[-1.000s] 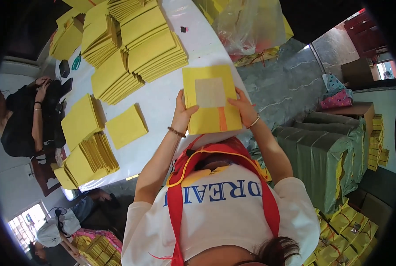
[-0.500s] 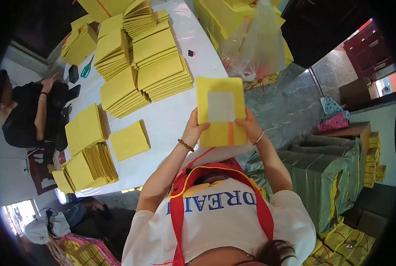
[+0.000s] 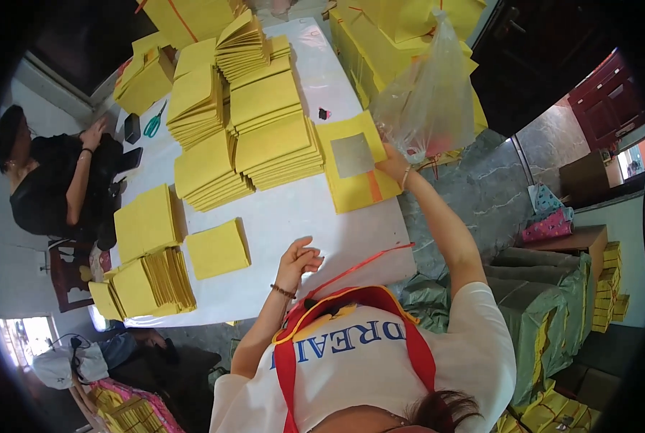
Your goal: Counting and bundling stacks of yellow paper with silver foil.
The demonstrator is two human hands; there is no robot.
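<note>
While right hand [image 3: 393, 163] pinches yellow paper sheet [image 3: 357, 163] on white table [image 3: 294, 216], left hand [image 3: 299, 260] hovers open-fingered.

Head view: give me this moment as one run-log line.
right hand: holds yellow sheet stack at its right edge on white table | left hand: open, empty, above the table | nearby: clear plastic bag

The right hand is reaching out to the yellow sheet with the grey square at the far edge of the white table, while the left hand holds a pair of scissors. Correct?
Not quite. In the head view the left hand holds nothing; it hovers over the white table. The scissors lie far off near the seated person. The right hand is indeed at the yellow sheet with the grey square.
</note>
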